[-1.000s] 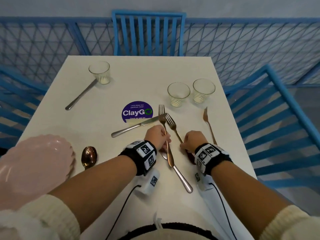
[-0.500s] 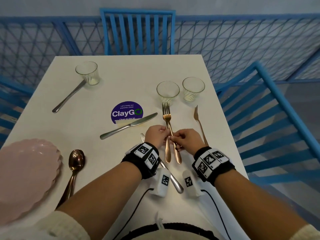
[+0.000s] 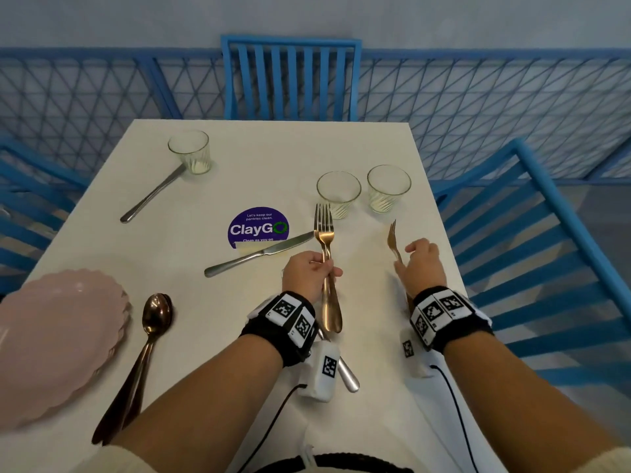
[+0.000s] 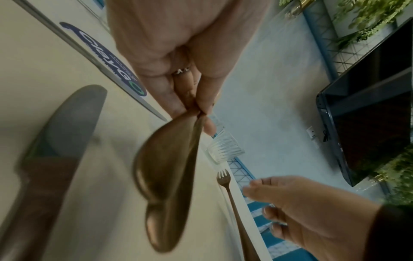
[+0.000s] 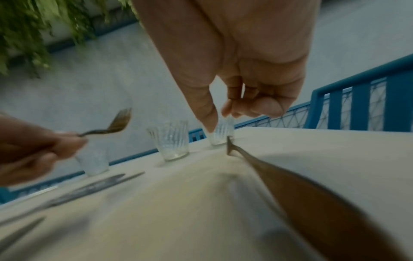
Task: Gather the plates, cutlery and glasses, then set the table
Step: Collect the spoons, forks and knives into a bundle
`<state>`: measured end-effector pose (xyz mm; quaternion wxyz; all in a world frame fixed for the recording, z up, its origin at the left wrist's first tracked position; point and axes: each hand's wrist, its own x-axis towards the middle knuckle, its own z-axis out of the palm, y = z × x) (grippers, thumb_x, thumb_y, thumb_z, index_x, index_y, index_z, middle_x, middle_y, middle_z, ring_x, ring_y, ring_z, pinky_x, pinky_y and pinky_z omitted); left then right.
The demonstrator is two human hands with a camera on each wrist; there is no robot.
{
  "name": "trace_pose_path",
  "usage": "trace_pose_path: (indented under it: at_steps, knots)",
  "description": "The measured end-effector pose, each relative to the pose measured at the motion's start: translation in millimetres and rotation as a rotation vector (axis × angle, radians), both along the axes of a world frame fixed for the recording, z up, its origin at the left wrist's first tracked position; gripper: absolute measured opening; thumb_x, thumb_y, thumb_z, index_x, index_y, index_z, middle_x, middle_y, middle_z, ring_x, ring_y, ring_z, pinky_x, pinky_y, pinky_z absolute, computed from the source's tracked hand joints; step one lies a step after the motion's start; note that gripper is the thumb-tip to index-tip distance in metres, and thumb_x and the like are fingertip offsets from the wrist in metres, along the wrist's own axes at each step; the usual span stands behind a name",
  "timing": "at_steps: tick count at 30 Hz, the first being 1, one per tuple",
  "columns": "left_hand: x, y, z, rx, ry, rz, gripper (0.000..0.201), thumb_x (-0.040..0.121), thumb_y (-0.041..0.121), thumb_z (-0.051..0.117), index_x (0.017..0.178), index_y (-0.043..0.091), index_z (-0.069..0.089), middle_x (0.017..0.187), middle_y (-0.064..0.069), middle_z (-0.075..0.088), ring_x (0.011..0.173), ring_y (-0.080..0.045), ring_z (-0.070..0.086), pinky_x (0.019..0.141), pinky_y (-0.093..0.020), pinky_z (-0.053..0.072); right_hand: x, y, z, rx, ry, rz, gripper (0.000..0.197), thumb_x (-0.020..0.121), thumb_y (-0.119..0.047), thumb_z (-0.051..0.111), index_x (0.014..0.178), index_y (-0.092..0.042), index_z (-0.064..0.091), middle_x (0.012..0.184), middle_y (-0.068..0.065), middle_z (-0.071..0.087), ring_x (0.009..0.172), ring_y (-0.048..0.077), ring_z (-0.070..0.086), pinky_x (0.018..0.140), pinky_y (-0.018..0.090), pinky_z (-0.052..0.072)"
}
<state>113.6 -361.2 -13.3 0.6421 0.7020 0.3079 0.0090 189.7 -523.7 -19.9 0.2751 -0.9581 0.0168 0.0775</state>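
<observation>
We stand at a cream table (image 3: 273, 158) with blue slatted chairs (image 3: 290, 80) at the far end and both sides, a blue mesh railing (image 3: 478, 104) behind and a pale wall above. A purple round sticker (image 3: 258, 228) sits mid-table.

We count three glasses (image 3: 338, 192), one far left and two side by side on the right. Pink plates (image 3: 58, 339) are stacked at the near left, with copper spoons (image 3: 155, 322) just beside them. Two silver knives (image 3: 259, 255) lie on the table.

Our left hand (image 3: 305, 273) grips two copper forks (image 3: 324, 233) together, lifted off the table. Our right hand (image 3: 421, 264) hovers over a third fork (image 3: 392, 238) near the right edge, thumb and fingers narrowly apart, holding nothing.
</observation>
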Motion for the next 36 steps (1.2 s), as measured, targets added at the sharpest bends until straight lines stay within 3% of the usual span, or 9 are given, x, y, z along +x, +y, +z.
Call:
trace_pose_path:
  at_steps: [6, 11, 13, 17, 20, 25, 31, 33, 36]
  knots:
    - [-9, -1, -3, -0.015, 0.028, -0.002, 0.018, 0.092, 0.007, 0.054, 0.105, -0.003, 0.061, 0.075, -0.004, 0.069, 0.062, -0.01, 0.062, 0.057, -0.018, 0.048, 4, -5, -17, -0.261, 0.247, 0.092, 0.033, 0.093, -0.004, 0.044, 0.125, 0.003, 0.041, 0.129, 0.021, 0.05, 0.118, 0.033, 0.051, 0.094, 0.034, 0.043]
    - [-20, 8, 0, 0.062, 0.039, -0.023, 0.015, 0.091, 0.01, 0.056, 0.102, 0.002, 0.061, 0.082, -0.007, 0.074, 0.053, -0.006, 0.059, 0.05, -0.017, 0.043, -5, 11, -7, -0.153, 0.314, 0.171, 0.033, 0.089, -0.005, 0.052, 0.121, 0.004, 0.047, 0.123, 0.021, 0.057, 0.116, 0.033, 0.053, 0.09, 0.033, 0.043]
    - [-26, 14, 2, 0.067, 0.026, -0.012, 0.014, 0.091, 0.01, 0.056, 0.101, 0.001, 0.062, 0.09, -0.014, 0.075, 0.054, -0.008, 0.059, 0.051, -0.019, 0.043, -17, 26, 2, 0.005, 0.311, 0.185, 0.034, 0.085, -0.003, 0.058, 0.118, 0.002, 0.05, 0.115, 0.019, 0.063, 0.104, 0.029, 0.058, 0.081, 0.031, 0.043]
    - [-43, 30, 6, 0.059, 0.0, 0.012, 0.009, 0.091, 0.008, 0.055, 0.097, 0.003, 0.06, 0.092, -0.019, 0.074, 0.062, -0.013, 0.063, 0.066, -0.028, 0.054, -55, 63, 19, 0.289, 0.321, 0.305, 0.007, 0.094, -0.011, 0.05, 0.098, -0.007, 0.047, 0.069, 0.002, 0.064, 0.051, 0.01, 0.054, 0.049, 0.016, 0.045]
    - [-62, 48, 6, 0.127, -0.015, 0.027, 0.003, 0.088, 0.01, 0.06, 0.089, 0.007, 0.061, 0.09, -0.02, 0.073, 0.073, -0.024, 0.068, 0.082, -0.039, 0.056, -83, 94, 25, 0.393, 0.366, 0.408, 0.009, 0.096, -0.016, 0.049, 0.092, -0.009, 0.046, 0.063, 0.001, 0.061, 0.045, 0.01, 0.053, 0.045, 0.015, 0.045]
    - [-103, 85, 2, 0.271, 0.035, 0.035, 0.005, 0.085, 0.013, 0.065, 0.087, 0.009, 0.062, 0.079, -0.012, 0.068, 0.078, -0.03, 0.066, 0.08, -0.046, 0.057, -122, 136, 20, 0.376, 0.374, 0.509, 0.022, 0.094, -0.025, 0.053, 0.077, -0.012, 0.047, 0.055, -0.002, 0.054, 0.044, 0.008, 0.051, 0.044, 0.01, 0.043]
    - [-148, 127, -6, 0.409, 0.134, 0.013, 0.023, 0.084, 0.012, 0.065, 0.104, 0.002, 0.064, 0.093, -0.013, 0.07, 0.085, -0.024, 0.065, 0.079, -0.036, 0.054, -162, 182, 5, 0.341, 0.456, 0.62, 0.011, 0.093, -0.015, 0.053, 0.084, -0.014, 0.048, 0.057, -0.001, 0.056, 0.047, 0.009, 0.053, 0.049, 0.014, 0.046]
    - [-160, 136, -8, 0.462, 0.175, -0.02, 0.023, 0.084, 0.013, 0.065, 0.106, 0.004, 0.065, 0.092, -0.008, 0.069, 0.085, -0.021, 0.065, 0.077, -0.03, 0.052, -170, 194, 2, 0.293, 0.466, 0.651, 0.016, 0.093, -0.014, 0.054, 0.078, -0.017, 0.048, 0.07, 0.008, 0.065, 0.051, 0.013, 0.056, 0.054, 0.016, 0.049]
    - [-179, 150, -9, 0.553, 0.229, -0.056, 0.027, 0.083, 0.015, 0.066, 0.109, 0.006, 0.066, 0.096, -0.007, 0.07, 0.088, -0.016, 0.062, 0.076, -0.021, 0.042, -183, 215, -4, 0.208, 0.494, 0.707, 0.027, 0.092, -0.017, 0.054, 0.067, -0.022, 0.044, 0.098, 0.021, 0.071, 0.077, 0.026, 0.066, 0.077, 0.034, 0.057]
